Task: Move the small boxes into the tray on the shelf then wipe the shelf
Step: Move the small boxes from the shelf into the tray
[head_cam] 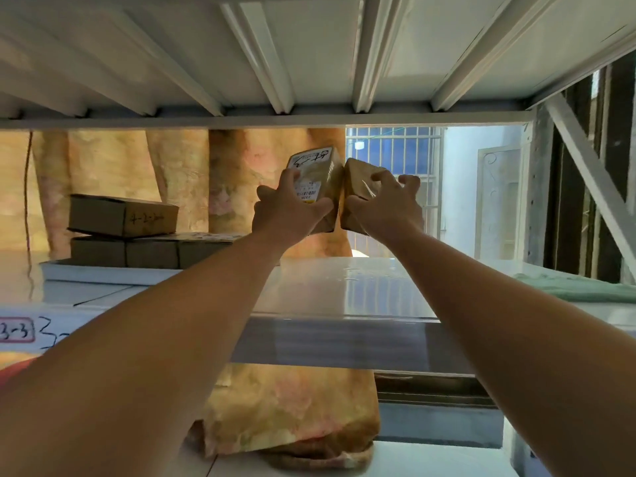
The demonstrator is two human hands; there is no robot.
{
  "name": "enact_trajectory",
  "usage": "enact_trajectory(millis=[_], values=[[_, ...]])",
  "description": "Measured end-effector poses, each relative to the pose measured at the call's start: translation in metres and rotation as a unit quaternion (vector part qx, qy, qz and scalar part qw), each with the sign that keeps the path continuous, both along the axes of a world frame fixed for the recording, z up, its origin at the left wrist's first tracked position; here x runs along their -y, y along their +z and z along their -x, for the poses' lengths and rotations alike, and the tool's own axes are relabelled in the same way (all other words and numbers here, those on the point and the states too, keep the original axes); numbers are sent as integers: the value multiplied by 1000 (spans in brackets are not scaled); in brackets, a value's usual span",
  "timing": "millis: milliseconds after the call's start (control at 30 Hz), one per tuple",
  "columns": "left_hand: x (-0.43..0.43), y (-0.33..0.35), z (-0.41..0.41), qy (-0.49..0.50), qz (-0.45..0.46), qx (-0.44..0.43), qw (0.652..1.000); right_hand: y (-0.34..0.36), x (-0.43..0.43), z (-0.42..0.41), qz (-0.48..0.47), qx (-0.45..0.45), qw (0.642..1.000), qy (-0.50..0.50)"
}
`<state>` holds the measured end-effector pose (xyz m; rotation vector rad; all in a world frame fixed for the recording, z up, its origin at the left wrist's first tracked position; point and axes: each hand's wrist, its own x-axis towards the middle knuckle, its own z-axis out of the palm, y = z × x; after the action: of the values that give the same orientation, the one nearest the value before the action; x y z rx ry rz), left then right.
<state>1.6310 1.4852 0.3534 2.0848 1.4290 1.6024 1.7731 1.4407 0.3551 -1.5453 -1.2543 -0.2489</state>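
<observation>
My left hand [287,210] grips a small brown box with a white label [315,173], held up above the white shelf [344,287]. My right hand [387,206] grips a second small brown box [359,175] right beside it, the two boxes touching. Both are lifted clear of the shelf, near its middle. At the shelf's left stands a shallow white tray [103,271] holding several brown boxes [122,216], stacked in two layers.
A green cloth [578,287] lies on the shelf at the far right. Another shelf board [309,63] hangs close overhead. A diagonal brace [592,180] crosses the right side. Wrapped bundles [292,407] fill the level below and stand behind the shelf.
</observation>
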Motion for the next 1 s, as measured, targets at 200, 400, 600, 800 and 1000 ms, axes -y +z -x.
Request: enact_trajectory(millis=[200,400,600,800,1000], values=[[-16,30,73,39,-5,-2,999,13,-11,65,-8,26,999,19],[-29,40,144,198,-2,-171,965,19,-32,118,22,54,998,33],[-37,42,178,273,-25,-266,924,16,-46,156,60,79,995,22],[-46,33,185,228,12,-285,931,8,-59,183,90,106,990,-5],[-41,21,195,281,-35,-368,885,5,-62,190,106,119,987,-28]])
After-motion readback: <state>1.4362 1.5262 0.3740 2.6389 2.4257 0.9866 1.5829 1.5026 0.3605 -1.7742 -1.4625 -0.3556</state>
